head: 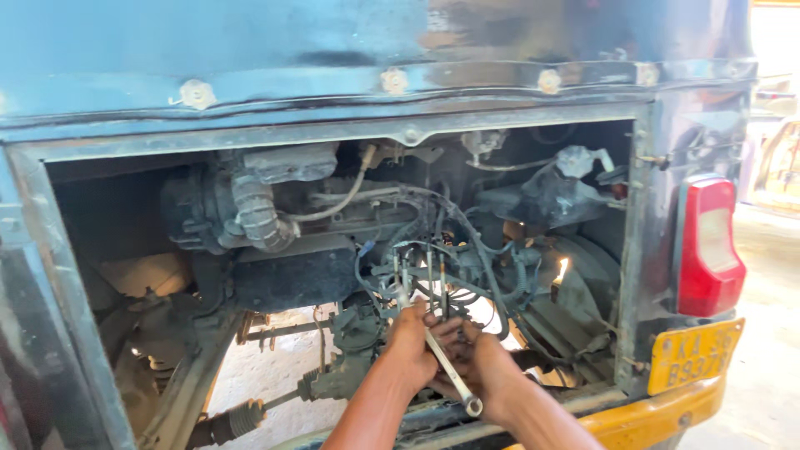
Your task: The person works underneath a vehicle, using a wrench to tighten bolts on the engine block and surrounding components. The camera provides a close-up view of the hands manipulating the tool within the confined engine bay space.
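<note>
A dark blue vehicle body (250, 50), scuffed and dented, fills nearly the whole view, with a row of round bolts (393, 81) along the seam above its open rear bay. To the right of the bay a red tail lamp (708, 246) sits upright on the corner post, and a yellow plate (693, 354) hangs under it above a yellow bumper (658, 417). Pale concrete floor (771, 333) shows to the right and again beneath the vehicle (271, 367). Strong daylight floods in from the upper right, washing out that corner (775, 42), while the left side of the bay lies in shadow.
</note>
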